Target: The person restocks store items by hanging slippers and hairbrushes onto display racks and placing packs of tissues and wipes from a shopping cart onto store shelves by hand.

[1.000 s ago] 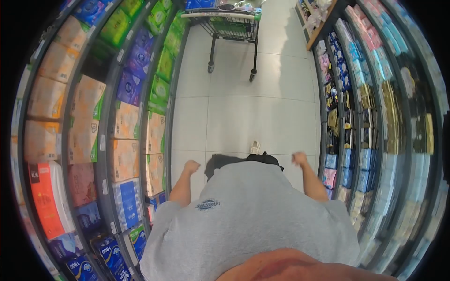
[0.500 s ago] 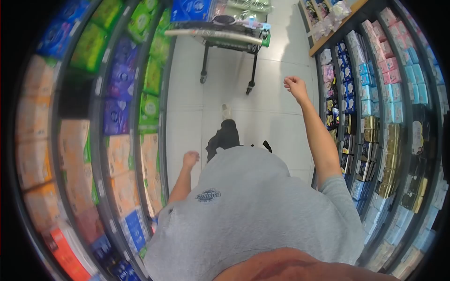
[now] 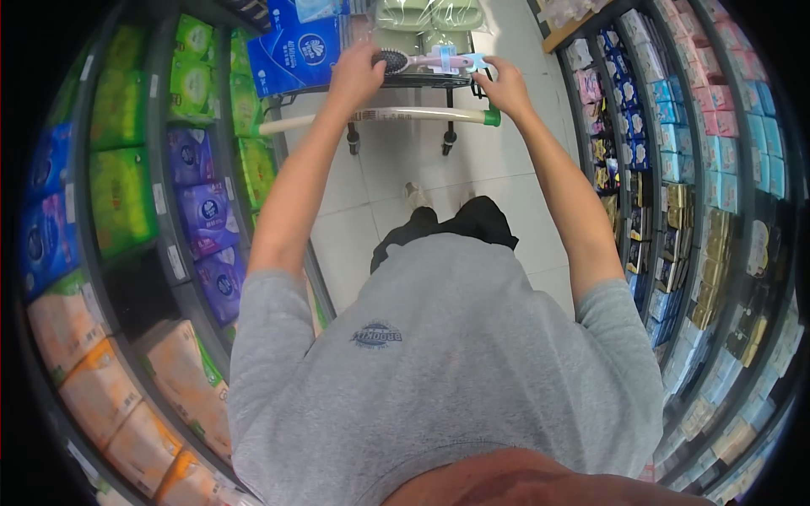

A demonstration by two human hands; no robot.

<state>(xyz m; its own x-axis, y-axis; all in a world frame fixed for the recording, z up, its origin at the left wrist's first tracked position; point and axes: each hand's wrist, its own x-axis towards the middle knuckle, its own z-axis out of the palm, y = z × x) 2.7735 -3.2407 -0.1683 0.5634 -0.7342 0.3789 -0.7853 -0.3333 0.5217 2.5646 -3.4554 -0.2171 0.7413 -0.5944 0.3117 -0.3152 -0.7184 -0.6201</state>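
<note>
A hairbrush (image 3: pixel 429 62) with a dark bristled head and a pale pink handle lies crosswise at the near end of the shopping cart (image 3: pixel 380 115). My left hand (image 3: pixel 358 72) is closed at the bristled head, its fingertips partly hidden. At the other end, my right hand (image 3: pixel 506 88) has thumb and forefinger around the handle tip, by a light blue piece. Left of the brush sits a blue tissue pack (image 3: pixel 291 55) in the cart, close to my left hand. Pale green packs (image 3: pixel 426 15) in clear wrap lie beyond the brush.
Shelves of green packs (image 3: pixel 192 72), purple packs (image 3: pixel 207 218) and orange-and-white packs (image 3: pixel 101 392) line my left. Small pink and blue packs (image 3: pixel 717 173) fill the shelves on my right. The cart's handlebar crosses in front of me, above a tiled floor (image 3: pixel 337 223).
Both hands have gone from hanging apart at my sides to the two ends of the hairbrush. The cart is now closer to me, and the shelves have shifted in view.
</note>
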